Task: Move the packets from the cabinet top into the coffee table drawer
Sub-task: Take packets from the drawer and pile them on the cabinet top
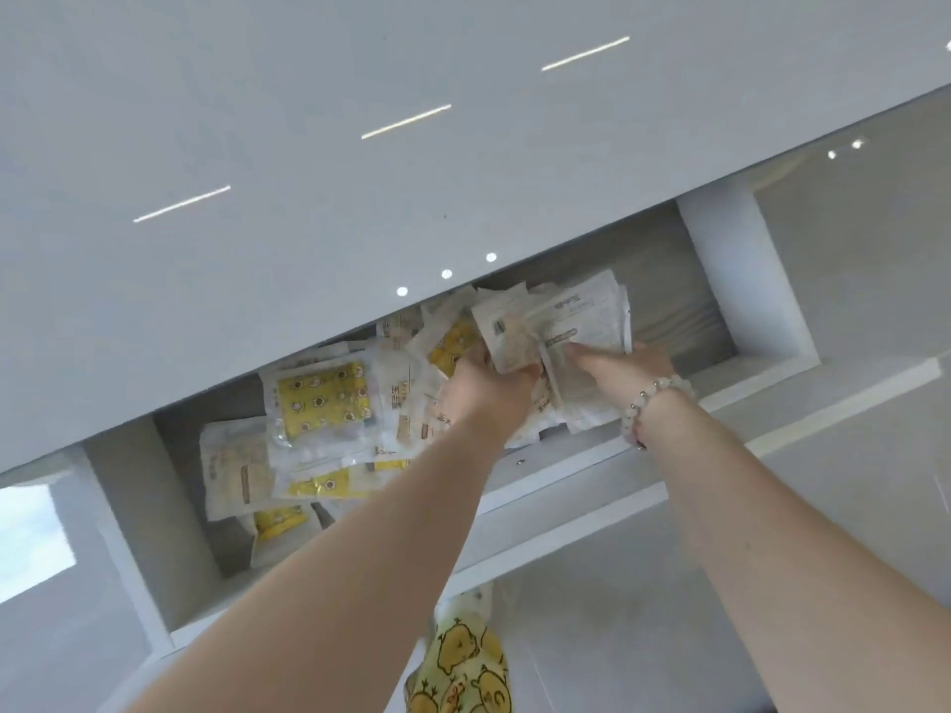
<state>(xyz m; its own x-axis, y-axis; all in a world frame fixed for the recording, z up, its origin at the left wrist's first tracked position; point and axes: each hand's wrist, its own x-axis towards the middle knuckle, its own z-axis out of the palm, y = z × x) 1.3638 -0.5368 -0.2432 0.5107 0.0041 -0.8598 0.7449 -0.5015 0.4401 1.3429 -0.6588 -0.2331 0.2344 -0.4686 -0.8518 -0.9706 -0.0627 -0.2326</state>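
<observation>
The coffee table drawer (576, 465) stands pulled out under the glossy white table top (309, 146). Several white and yellow packets (319, 403) lie scattered in its left and middle part. My left hand (489, 388) and my right hand (622, 362) both reach into the drawer and grip a stack of white packets (561, 321) from either side. The stack is held tilted over the drawer's right half. A bead bracelet (653, 398) sits on my right wrist.
The drawer's grey bottom (684, 301) shows bare at its right end. A yellow chick-patterned cloth (463, 661) hangs below between my arms. Pale floor tiles (849, 455) lie to the right of the table.
</observation>
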